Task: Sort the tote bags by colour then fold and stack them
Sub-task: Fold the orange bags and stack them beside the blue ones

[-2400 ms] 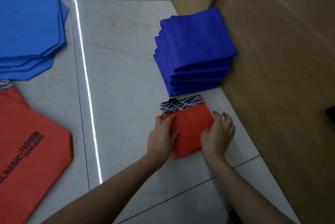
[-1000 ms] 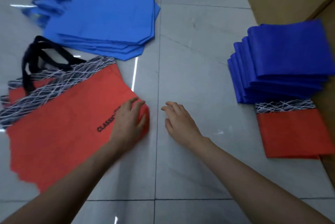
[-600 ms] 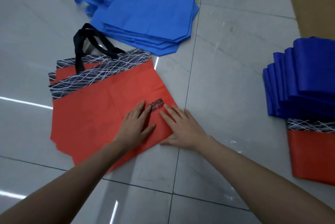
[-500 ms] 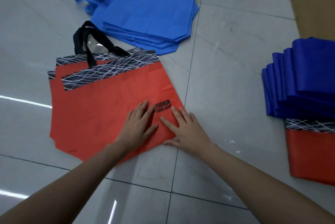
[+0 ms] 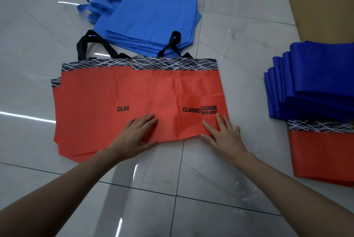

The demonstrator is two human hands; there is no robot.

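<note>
Two colours look sorted already, so it's mostly folding left. The left hand (image 5: 138, 131) and right hand (image 5: 223, 134) both lie flat, fingers straight, on the near edge of one red bag (image 5: 176, 93) that half overlaps the red pile (image 5: 86, 114) on its right side. That pile holds at least two more. Just beyond it is a flat blue pile (image 5: 153, 16), maybe five, unfolded. Well right of it are a folded blue stack (image 5: 316, 83), roughly six, and a folded red bag (image 5: 321, 156), one for sure.
</note>
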